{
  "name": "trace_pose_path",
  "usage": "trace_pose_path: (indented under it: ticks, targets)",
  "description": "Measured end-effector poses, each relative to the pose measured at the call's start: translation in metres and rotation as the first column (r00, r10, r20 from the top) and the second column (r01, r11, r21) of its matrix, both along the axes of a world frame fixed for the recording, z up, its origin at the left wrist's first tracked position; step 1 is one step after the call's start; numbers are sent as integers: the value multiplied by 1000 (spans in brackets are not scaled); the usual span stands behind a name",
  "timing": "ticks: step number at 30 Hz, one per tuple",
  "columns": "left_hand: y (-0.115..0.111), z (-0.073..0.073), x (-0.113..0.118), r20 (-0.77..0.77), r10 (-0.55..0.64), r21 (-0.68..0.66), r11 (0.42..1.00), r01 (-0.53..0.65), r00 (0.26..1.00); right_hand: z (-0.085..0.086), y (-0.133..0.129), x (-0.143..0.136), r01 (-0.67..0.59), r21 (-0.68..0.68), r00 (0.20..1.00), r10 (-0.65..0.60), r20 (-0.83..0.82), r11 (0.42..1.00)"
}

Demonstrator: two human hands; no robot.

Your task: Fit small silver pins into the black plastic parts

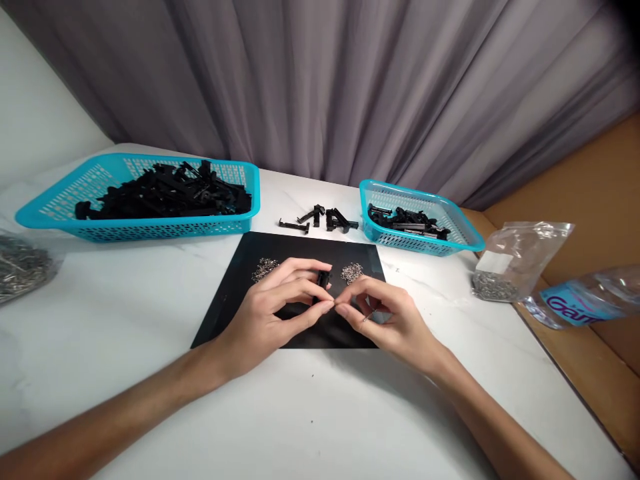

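My left hand (280, 300) holds a small black plastic part (324, 278) between its fingers, above a black mat (225, 293). The thumb and fingertips of my right hand (377, 310) are pinched together close against my left thumb tip; what they pinch is too small to make out. A thin metal piece (369, 315) also shows between the fingers of my right hand. On the mat lie two heaps of small metal pieces, a left heap (265, 269) partly behind my left hand and a right heap (351, 272) behind my right hand.
Behind the mat are loose black parts (337, 220). Black parts fill a large blue basket (165, 227) at left and a smaller one (420, 245) at right. Bags of metal pieces stand right (500, 283) and far left (23, 267). A bottle (585, 297) lies at the right.
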State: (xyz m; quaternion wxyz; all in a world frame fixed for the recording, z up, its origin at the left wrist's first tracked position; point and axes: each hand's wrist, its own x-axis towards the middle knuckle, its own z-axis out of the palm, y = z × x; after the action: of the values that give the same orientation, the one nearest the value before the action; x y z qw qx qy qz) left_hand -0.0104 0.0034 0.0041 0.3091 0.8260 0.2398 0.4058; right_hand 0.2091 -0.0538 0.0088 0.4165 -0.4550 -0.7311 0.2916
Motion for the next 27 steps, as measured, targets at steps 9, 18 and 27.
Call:
trace_pose_path:
  ticks: [9, 18, 27]
  targets:
    - [-1, 8, -1, 75, 0, 83, 997, -6, 997, -6, -5, -15, 127, 257, 991, -113, -69, 958]
    - [1, 6, -3, 107, -42, 109, 994, 30, 993, -2, -4, -12, 63, 348, 998, -67, 2, 935]
    - [-3, 7, 1, 34, -37, -39, 998, 38, 999, -2, -8, -15, 69, 199, 997, -75, 24, 978]
